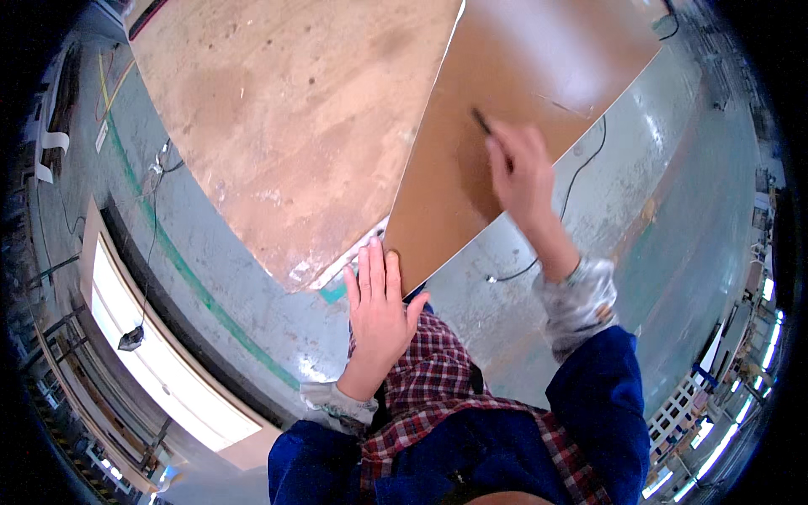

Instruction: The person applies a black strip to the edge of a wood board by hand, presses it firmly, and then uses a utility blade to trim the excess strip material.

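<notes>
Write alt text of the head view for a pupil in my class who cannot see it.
A person's right hand, blurred, holds a slim dark tool over a smooth, flat brown panel, while the open left hand lies at the panel's near corner. To the panel's left is a stained, tan wooden board.

At one o'clock the brown panel [513, 84] is smooth and glossy, throwing back a pale glare. The tabletop [295, 126] at eleven looks like wood, matt, rough and stained. The checked garment [429, 349] at six is woven cloth. Near four, a shiny, crinkled cuff [576, 307] resembles thin plastic above a matt blue cloth sleeve [602, 383]. The grey floor [673, 219] at three has a slick sheen.
</notes>
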Demonstrator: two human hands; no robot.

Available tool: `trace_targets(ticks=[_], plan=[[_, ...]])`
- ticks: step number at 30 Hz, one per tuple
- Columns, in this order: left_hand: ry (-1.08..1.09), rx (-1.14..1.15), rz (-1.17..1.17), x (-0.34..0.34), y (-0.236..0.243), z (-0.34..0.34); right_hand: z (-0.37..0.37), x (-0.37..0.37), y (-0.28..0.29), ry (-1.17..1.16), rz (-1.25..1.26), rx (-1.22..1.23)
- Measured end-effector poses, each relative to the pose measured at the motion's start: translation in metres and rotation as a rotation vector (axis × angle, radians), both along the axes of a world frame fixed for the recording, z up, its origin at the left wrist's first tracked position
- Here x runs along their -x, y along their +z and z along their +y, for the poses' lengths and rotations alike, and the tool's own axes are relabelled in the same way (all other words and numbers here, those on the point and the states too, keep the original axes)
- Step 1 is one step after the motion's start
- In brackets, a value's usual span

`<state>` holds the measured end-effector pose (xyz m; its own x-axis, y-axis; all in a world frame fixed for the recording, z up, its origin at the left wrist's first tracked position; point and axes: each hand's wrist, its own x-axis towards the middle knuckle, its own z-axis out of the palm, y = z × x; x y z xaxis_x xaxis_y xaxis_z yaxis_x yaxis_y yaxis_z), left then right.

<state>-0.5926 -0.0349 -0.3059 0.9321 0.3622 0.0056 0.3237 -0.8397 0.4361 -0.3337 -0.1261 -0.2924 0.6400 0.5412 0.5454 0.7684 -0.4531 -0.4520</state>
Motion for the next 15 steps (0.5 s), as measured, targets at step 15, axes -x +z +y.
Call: trace_targets(ticks=[15], plan=[[0.012, -0.063, -0.118, -0.228, -0.008, 0.014, -0.101, -0.015, 0.01, -0.175, 0.438, -0.132]])
